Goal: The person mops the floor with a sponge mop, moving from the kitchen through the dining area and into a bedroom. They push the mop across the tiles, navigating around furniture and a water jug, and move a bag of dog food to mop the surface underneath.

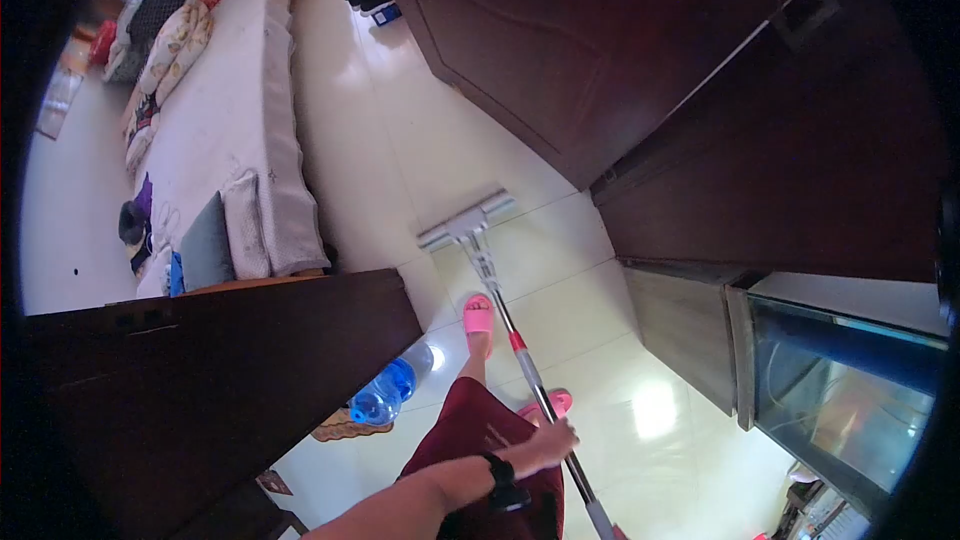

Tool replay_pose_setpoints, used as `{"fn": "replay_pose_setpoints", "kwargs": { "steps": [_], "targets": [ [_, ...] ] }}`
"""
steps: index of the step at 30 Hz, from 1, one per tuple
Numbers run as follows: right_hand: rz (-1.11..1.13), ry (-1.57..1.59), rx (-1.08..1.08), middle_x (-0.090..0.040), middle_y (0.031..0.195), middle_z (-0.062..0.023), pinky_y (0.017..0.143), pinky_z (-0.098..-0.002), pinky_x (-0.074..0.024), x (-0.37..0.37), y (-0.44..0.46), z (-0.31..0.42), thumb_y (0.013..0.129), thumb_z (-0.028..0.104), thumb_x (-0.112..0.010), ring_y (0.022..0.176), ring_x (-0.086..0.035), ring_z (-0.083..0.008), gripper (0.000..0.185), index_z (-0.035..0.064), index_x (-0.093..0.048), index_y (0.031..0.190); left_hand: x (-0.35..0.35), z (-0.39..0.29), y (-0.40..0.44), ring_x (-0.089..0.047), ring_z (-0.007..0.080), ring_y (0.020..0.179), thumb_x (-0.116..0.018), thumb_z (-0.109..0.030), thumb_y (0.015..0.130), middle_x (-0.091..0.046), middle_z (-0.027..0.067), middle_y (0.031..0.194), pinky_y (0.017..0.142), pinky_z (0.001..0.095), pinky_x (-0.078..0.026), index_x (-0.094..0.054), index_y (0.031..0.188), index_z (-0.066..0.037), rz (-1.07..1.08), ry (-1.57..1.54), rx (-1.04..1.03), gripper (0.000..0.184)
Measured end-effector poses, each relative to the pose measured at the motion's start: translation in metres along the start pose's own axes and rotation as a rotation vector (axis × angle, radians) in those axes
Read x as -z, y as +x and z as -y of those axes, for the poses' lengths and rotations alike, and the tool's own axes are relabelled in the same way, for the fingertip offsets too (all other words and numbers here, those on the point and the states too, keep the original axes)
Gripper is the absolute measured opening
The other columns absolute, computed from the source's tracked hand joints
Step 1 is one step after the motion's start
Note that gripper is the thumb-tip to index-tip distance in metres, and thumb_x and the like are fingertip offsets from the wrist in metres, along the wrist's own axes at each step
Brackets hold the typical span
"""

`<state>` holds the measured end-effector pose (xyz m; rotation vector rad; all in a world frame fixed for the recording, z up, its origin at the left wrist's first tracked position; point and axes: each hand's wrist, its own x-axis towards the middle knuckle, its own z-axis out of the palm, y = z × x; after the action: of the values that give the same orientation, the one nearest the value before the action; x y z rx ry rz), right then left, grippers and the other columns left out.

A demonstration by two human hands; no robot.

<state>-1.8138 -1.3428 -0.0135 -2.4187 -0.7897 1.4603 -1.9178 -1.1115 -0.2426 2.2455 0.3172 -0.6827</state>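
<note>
A long-handled mop [530,368] runs from the bottom edge up to its flat, wide head, which rests on the pale tiled floor [380,180]. The fingers of my left hand [548,443] are wrapped round the middle of the handle, and a black watch [506,485] is on that wrist. Of my right hand [619,534] only a small part shows at the bottom edge, by the upper end of the handle; its fingers are hidden. My feet, in pink slippers [478,315], stand either side of the handle.
A bed [225,90] with pillows and bedding is at the upper left. Dark wooden doors [560,30] rise at the upper right, and a dark panel [220,360] at the left. Blue water bottles [385,390] stand behind it. A glass tank [845,390] is at the right.
</note>
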Motion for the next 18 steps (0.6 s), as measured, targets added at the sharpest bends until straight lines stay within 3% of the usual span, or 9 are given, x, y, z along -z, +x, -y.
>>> {"fn": "replay_pose_setpoints", "kwargs": {
  "steps": [1, 2, 3, 6, 9, 13, 15, 17, 18],
  "targets": [
    [0.065, -0.044, -0.081, -0.055, 0.063, -0.0067, 0.042, -0.0288, -0.0349, -0.002, 0.022, 0.008, 0.086, 0.024, -0.053, 0.048, -0.040, -0.0094, 0.038, 0.0073, -0.050, 0.121, 0.005, 0.023, 0.003, -0.050, 0.0225, 0.091, -0.057, -0.018, 0.069, -0.056, 0.0014, 0.083, 0.066, 0.0555, -0.037, -0.061, 0.081, -0.015, 0.048, 0.014, 0.046, 0.013],
    [0.096, -0.030, -0.029, -0.058, 0.069, -0.0125, 0.051, -0.0346, -0.0420, -0.020, 0.053, -0.002, 0.085, 0.026, -0.054, 0.058, -0.051, -0.0216, 0.040, 0.0171, -0.047, 0.123, 0.016, 0.046, 0.000, -0.052, 0.0230, 0.092, -0.057, -0.018, 0.068, -0.057, 0.0037, 0.085, 0.067, 0.0528, -0.038, -0.062, 0.082, -0.015, -0.029, -0.012, 0.154, 0.015],
    [0.123, -0.016, 0.023, -0.061, 0.075, -0.0184, 0.061, -0.0404, -0.0490, -0.035, 0.083, -0.010, 0.083, 0.027, -0.054, 0.068, -0.061, -0.0338, 0.043, 0.0268, -0.044, 0.125, 0.025, 0.078, 0.005, -0.053, 0.0234, 0.089, -0.056, -0.017, 0.068, -0.057, 0.0051, 0.086, 0.066, 0.0499, -0.038, -0.062, 0.082, -0.015, 0.117, -0.019, 0.193, 0.016],
    [0.082, 0.023, 0.129, -0.059, 0.067, -0.0173, 0.056, -0.0369, -0.0474, -0.043, 0.156, 0.083, 0.081, 0.028, -0.056, 0.062, -0.061, -0.0306, 0.038, 0.0221, -0.052, 0.118, 0.023, 0.191, -0.008, -0.053, 0.0260, 0.068, -0.056, -0.021, 0.063, -0.050, 0.0027, 0.062, 0.057, 0.0398, -0.042, -0.051, 0.061, -0.014, -0.345, 0.221, 0.191, 0.009],
    [-0.014, -0.017, 0.285, -0.059, 0.071, -0.0159, 0.061, -0.0385, -0.0480, -0.056, 0.196, 0.134, 0.080, 0.029, -0.056, 0.067, -0.060, -0.0309, 0.034, 0.0247, -0.055, 0.114, 0.061, 0.262, -0.025, -0.056, 0.0303, 0.075, -0.059, -0.021, 0.060, -0.058, 0.0058, 0.070, 0.060, 0.0433, -0.046, -0.059, 0.065, -0.012, -0.174, 0.167, 0.141, 0.010],
    [-0.007, -0.031, 0.255, -0.060, 0.073, -0.0138, 0.062, -0.0415, -0.0481, -0.047, 0.191, 0.122, 0.081, 0.030, -0.054, 0.070, -0.060, -0.0318, 0.032, 0.0271, -0.055, 0.113, 0.047, 0.259, -0.016, -0.057, 0.0312, 0.078, -0.059, -0.021, 0.060, -0.061, 0.0073, 0.075, 0.065, 0.0430, -0.047, -0.062, 0.070, -0.012, -0.186, 0.051, 0.127, 0.014],
    [0.004, -0.048, 0.186, -0.060, 0.073, -0.0138, 0.062, -0.0417, -0.0480, -0.030, 0.174, 0.085, 0.081, 0.030, -0.054, 0.070, -0.060, -0.0313, 0.032, 0.0273, -0.055, 0.113, 0.011, 0.223, 0.011, -0.058, 0.0315, 0.077, -0.058, -0.022, 0.061, -0.060, 0.0080, 0.075, 0.065, 0.0430, -0.048, -0.062, 0.070, -0.013, -0.215, -0.105, 0.089, 0.013],
    [-0.012, -0.028, 0.112, -0.061, 0.072, -0.0142, 0.061, -0.0404, -0.0483, -0.015, 0.140, 0.035, 0.080, 0.030, -0.056, 0.069, -0.060, -0.0305, 0.033, 0.0265, -0.056, 0.113, -0.020, 0.170, 0.037, -0.058, 0.0325, 0.077, -0.058, -0.024, 0.062, -0.060, 0.0095, 0.075, 0.066, 0.0445, -0.048, -0.062, 0.071, -0.013, -0.192, 0.176, 0.046, 0.015],
    [-0.040, -0.009, 0.085, -0.061, 0.072, -0.0144, 0.061, -0.0390, -0.0486, -0.004, 0.120, 0.012, 0.079, 0.029, -0.058, 0.068, -0.060, -0.0300, 0.033, 0.0258, -0.057, 0.112, -0.034, 0.133, 0.048, -0.058, 0.0319, 0.078, -0.058, -0.025, 0.062, -0.060, 0.0096, 0.075, 0.065, 0.0454, -0.048, -0.062, 0.071, -0.013, -0.158, 0.127, 0.058, 0.016]
  ]
}}
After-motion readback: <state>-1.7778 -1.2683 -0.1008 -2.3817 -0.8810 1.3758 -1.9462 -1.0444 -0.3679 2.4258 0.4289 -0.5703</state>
